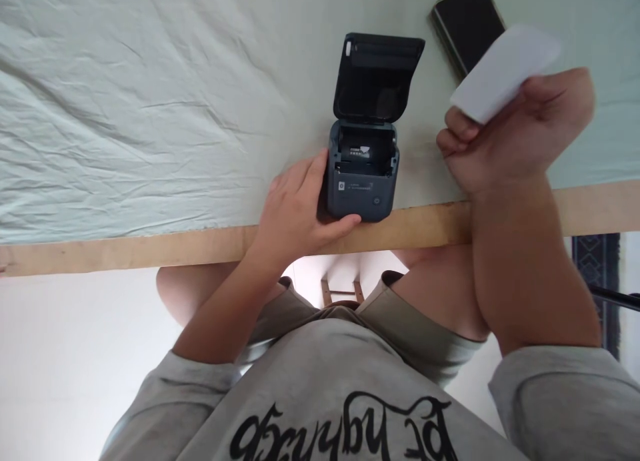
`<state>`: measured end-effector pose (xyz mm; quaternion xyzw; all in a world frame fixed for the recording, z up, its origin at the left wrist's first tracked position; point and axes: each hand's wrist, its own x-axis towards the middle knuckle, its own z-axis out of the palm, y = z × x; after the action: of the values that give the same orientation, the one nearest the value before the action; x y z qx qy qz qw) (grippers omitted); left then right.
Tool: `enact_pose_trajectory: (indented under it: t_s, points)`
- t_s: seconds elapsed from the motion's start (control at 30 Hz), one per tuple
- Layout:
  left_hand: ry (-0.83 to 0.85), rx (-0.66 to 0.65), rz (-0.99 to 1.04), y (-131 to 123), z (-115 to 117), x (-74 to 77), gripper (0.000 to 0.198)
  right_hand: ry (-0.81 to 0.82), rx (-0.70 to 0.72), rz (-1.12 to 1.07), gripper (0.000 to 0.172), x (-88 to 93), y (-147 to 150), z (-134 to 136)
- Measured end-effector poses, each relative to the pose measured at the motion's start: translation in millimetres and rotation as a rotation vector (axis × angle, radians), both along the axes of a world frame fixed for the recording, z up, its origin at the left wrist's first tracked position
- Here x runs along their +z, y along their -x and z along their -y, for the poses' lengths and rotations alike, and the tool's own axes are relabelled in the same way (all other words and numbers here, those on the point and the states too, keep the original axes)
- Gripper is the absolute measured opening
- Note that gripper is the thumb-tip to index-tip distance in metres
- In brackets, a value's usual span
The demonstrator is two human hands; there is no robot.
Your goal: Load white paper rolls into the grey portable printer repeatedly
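In the head view, the grey shirt (325, 374) with black lettering, at the bottom of the frame, lies nearest the camera. Near the centre, a dark printer-like device (357, 197) rests by the near edge of the cloth-covered tabletop (165, 81), probably so both hands reach it easily. Its lid (377, 81) stands open, exposing the compartment (383, 151). The left hand (297, 204) is partly open, fingers along the device's left side and thumb across its front edge, apparently to steady it. At right, the right hand (515, 134) is closed on a white paper piece (507, 67), raised seemingly to keep it clear of the device; blur hides whether it is rolled. Behind the paper, at upper right, lies a black flat case (467, 24). Counted: one device with one lid, one paper piece, one case, two hands.
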<state>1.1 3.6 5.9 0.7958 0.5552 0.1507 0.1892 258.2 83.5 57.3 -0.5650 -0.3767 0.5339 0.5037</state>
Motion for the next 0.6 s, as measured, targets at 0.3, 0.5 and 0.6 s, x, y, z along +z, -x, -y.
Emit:
enact_pose_trajectory:
  t_s: [0.3, 0.5, 0.6]
  points:
    - [-0.002, 0.005, 0.033, 0.4, 0.1, -2.5, 0.098, -0.269, -0.067, 0.741, 0.03, -49.0, -7.2, 8.4]
    - [0.019, 0.007, 0.021, -0.5, 0.1, -0.2, 0.1, -0.31, 0.124, 1.058, 0.029, -20.1, -3.2, 19.4]
    - [0.015, 0.003, 0.022, -0.3, 0.1, -0.4, 0.1, -0.203, 0.22, 1.176, 0.02, -12.6, -1.8, 20.0]
